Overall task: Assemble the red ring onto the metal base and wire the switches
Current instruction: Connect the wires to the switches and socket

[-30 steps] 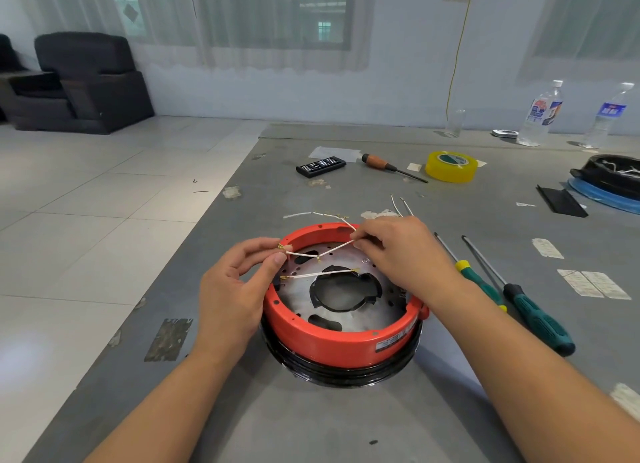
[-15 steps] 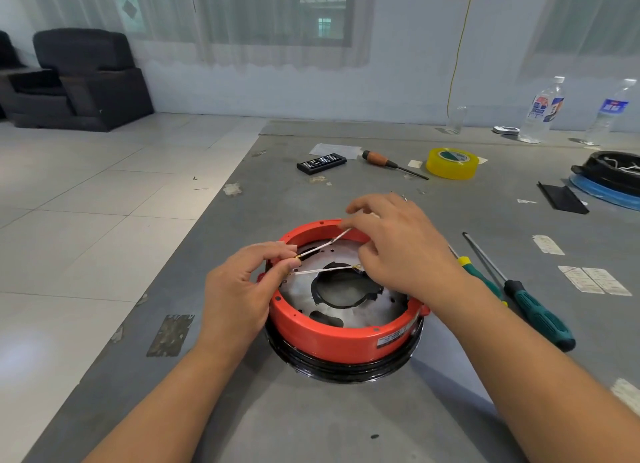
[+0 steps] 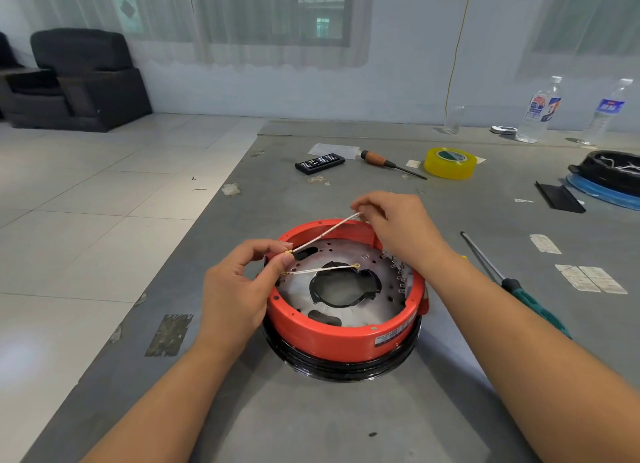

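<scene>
The left hand (image 3: 239,289) pinches the brass-tipped end of a thin white wire (image 3: 323,234) between thumb and forefinger, just above the left inner edge of the red ring (image 3: 332,338). The right hand (image 3: 398,230) pinches the same wire's far end over the ring's back rim, so the wire runs taut and slanted between the two hands. A second white wire (image 3: 322,269) lies loose across the metal base (image 3: 346,320), its ring terminal resting near the edge of the dark central opening and its other end just below the left fingers.

The ring is already seated around the metal base, and both sit on a black part on the grey bench (image 3: 311,410) — so the assembly half looks done and the wiring is in hand. A row of small terminals, seemingly the switches (image 3: 398,275), lines the right inner wall.

The next move likely calls for steering one wire end onto its terminal, which needs a steady grip and a fine aim. A green-handled screwdriver (image 3: 533,300) lies just right of the right forearm, with a yellow tape roll (image 3: 450,163) further back.
</scene>
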`<state>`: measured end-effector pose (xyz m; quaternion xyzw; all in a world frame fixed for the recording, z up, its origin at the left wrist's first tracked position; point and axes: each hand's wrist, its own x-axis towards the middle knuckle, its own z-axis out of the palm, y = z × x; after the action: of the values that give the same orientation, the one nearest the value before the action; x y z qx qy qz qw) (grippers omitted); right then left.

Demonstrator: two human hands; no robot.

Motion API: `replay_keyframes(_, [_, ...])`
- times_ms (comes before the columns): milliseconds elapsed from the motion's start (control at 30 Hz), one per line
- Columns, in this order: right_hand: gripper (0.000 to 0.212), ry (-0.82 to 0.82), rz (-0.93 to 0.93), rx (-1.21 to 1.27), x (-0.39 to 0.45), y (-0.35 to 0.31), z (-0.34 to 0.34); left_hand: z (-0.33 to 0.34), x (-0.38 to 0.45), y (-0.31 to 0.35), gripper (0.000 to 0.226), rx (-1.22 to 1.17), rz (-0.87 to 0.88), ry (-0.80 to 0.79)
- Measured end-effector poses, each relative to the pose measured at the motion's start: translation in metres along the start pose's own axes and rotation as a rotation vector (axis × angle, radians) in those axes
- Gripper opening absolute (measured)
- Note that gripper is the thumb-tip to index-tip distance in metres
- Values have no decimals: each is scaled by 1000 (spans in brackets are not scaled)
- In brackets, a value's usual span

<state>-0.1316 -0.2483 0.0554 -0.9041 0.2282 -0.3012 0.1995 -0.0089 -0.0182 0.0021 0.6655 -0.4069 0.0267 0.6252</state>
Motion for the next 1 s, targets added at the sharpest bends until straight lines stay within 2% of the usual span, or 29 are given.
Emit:
replay_keyframes(100, [24,24,-83,-30,15,-3,-7,0,2,-2,11,-65,-61,29])
replay_keyframes(233, [51,-279,21,-81,27,-1,-16,0,6,-7,8,-199,-172,62])
replay_keyframes(300, [51,-415,72,-17,26,4,-12,0,6,-8,10,-224,-197,72])
replay_keyframes(367, [39,-452,75,52,25,9,-6,0,7,-8,11,-248,-210,71])
replay_keyframes(467, [20,-334,25,42,25,13,4,1,8,-10,8,-250,-224,76])
replay_keyframes(700, [14,-54,-38,115,41,1,-4,3,13,-9,4,-221,-217,118])
replay_keyframes(1000, [14,7,-166,217,56,-41,-52,2,16,2,3,-236,-178,251])
